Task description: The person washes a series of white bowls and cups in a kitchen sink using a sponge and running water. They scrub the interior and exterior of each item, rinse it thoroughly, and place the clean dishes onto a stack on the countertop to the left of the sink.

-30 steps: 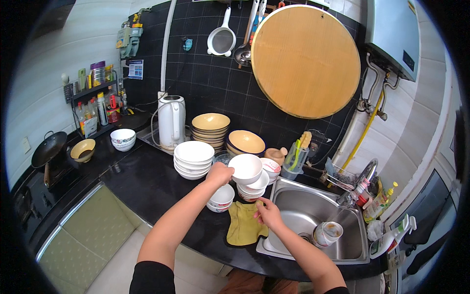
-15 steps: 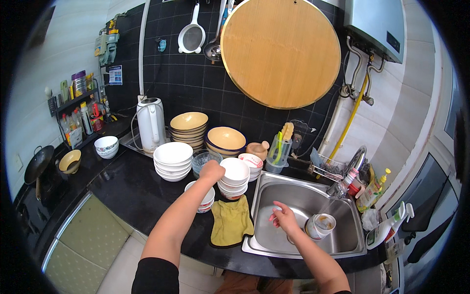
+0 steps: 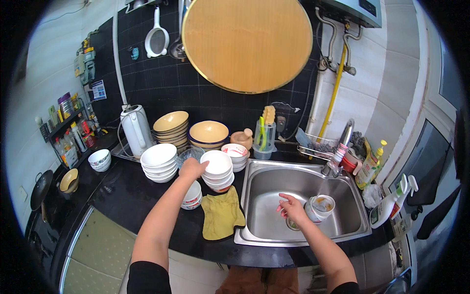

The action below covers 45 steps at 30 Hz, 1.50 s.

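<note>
My left hand (image 3: 193, 169) is closed at the left rim of the top white bowl (image 3: 216, 162), which sits on a stack of white bowls. Part of the grip is hidden behind the hand. Beside it are a clear glass bowl (image 3: 190, 153) and more small bowls (image 3: 192, 196), partly covered by my left arm. My right hand (image 3: 292, 208) hangs over the sink, holding nothing, its fingers apart and slightly curled. Just right of it, stacked bowls (image 3: 320, 208) with food residue lie tilted in the steel sink (image 3: 267, 193), and water runs from the faucet (image 3: 338, 159) toward them.
A yellow-green cloth (image 3: 222, 215) lies between the bowls and sink. Behind stand larger white bowls (image 3: 158, 159), yellow bowls (image 3: 209, 133), a white kettle (image 3: 137, 130), a mortar (image 3: 241, 139) and a utensil holder (image 3: 265, 139). Spray bottles (image 3: 389, 206) line the sink's right side.
The whole view has shifted, so the counter things appear farther left. My left hand stays at the bowl stack's rim, and my right hand remains over the sink.
</note>
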{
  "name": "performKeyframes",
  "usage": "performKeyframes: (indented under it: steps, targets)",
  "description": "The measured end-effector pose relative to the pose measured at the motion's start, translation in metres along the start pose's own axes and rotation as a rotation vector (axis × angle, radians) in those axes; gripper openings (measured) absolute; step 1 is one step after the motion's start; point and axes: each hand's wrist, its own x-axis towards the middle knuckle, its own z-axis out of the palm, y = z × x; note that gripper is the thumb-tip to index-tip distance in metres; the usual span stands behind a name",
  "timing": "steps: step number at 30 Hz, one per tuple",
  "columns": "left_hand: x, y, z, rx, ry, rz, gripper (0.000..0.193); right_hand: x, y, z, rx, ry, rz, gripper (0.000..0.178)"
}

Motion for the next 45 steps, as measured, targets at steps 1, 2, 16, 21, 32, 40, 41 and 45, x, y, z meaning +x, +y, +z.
performKeyframes:
  steps: [1,2,16,21,32,40,41,45]
  targets:
    - [0.001,-0.004,0.002,0.037,0.091,0.031,0.054,-0.001,0.004,-0.01,0.001,0.025,-0.003,0.037]
    - [0.003,-0.01,0.003,0.074,0.182,0.063,0.057,-0.002,0.004,-0.019,0.0,0.035,0.019,0.036]
    - [-0.057,0.058,0.018,-0.228,0.509,0.547,0.023,0.006,0.081,-0.202,-1.435,0.103,-0.096,0.05]
    - [-0.081,0.084,0.059,-0.405,0.222,0.769,0.013,0.008,0.081,-0.186,-1.636,0.014,0.017,0.037]
    - [-0.099,0.088,0.194,-0.473,-0.331,0.692,0.017,0.002,0.066,-0.194,-1.029,0.442,0.035,0.031]
    - [-0.114,0.105,0.283,-0.627,-0.775,0.339,0.019,0.015,0.061,-0.198,-0.048,0.478,-0.151,0.031]
    - [-0.113,0.111,0.291,-0.611,-0.824,0.275,0.027,0.014,0.05,-0.196,0.012,0.44,-0.121,0.029]
    - [-0.114,0.143,0.325,-0.949,-0.928,0.059,0.05,0.032,0.051,-0.197,0.461,0.245,-0.115,0.029]
